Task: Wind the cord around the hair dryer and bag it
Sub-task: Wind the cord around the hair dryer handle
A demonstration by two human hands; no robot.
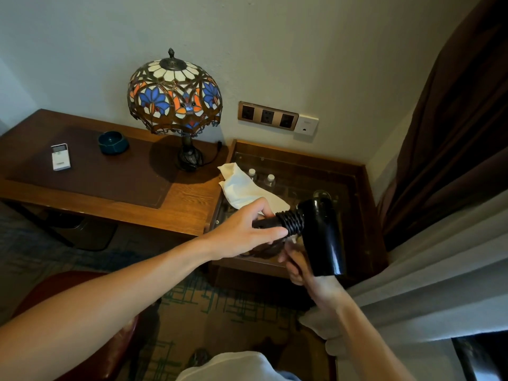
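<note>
Against a pale wall, over a glass-topped cabinet (pixel 354 171), the left hand (pixel 244 229) is clamped on the handle of the black hair dryer (pixel 321 235), cord (pixel 292 222) coiled tightly by its fingertips. Right hand (pixel 298 264) sits beneath, its grip too hidden to tell. White bag (pixel 242 188) lies at 11 o'clock; farther, at 10, a stained-glass lamp (pixel 174 94) on the tabletop (pixel 90 185)

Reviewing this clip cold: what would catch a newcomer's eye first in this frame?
Probably the stained-glass lamp standing on the wooden desk against the wall. Next, the black hair dryer held low at centre-right over a glass-topped side table, with cord already coiled on its handle. The left hand grips that handle while the right hand works underneath; a white bag lies just behind.
</note>
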